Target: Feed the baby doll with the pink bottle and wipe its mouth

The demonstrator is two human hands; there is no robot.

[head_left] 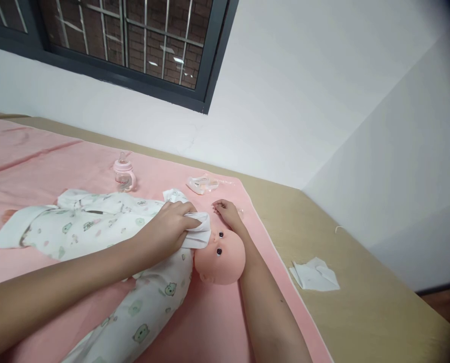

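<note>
left hand (172, 228) was closed around a folded white wipe (199, 233), pressing it at the chin and neck of the doll (220, 258), just below the face. the doll lay on its back on the pink mat (213, 327), head toward the bare side of the table (361, 302), dressed in a white romper (96, 224) with green prints. right hand (227, 210) rested on the mat just beyond the doll's head, fingers loosely curled, holding nothing that showed. its forearm ran along the head, touching it.

risks, as judged:
- the wipe could drag across the open eyes, or slip from the grip if the fold bunched.
- the head could roll away from the forearm, since only that side was braced.
- the loose collar could catch under the wipe.
- the bottle stood well apart, so there was little chance of a knock.

counts:
- one doll
- one wipe in hand
- one pink bottle (124, 174)
- one opened packet (201, 184) behind the head
- one small pile of white tissues (315, 276) on the bare table
- two hands
</note>
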